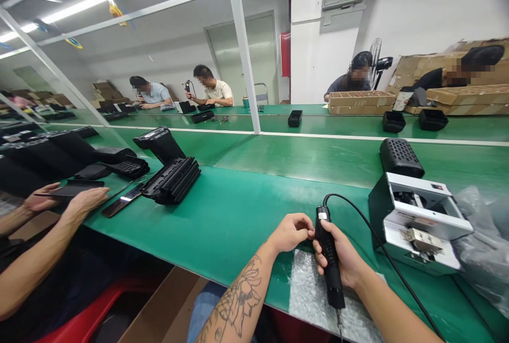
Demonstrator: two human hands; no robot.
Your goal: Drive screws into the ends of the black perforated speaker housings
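Note:
My right hand point(345, 253) is wrapped around a black electric screwdriver point(329, 258), its bit pointing down toward the table's front edge and its cord running from the top. Close against the tool's upper left side, my left hand point(293, 231) is closed with thumb and fingertips together; whatever they may pinch is hidden. Beneath the screwdriver lies a sheet of bubble wrap point(306, 292) on the green tabletop. A white and black screw feeder machine point(421, 226) stands to the right of my right hand.
Black perforated casing point(401, 157) sits behind the machine, clear plastic bags point(483, 237) at its right. Black housings point(170, 178) and a phone point(124, 201) lie left, beside a co-worker's hands point(85, 200) holding a dark panel. A white post point(243, 51) rises mid-table; several people work across.

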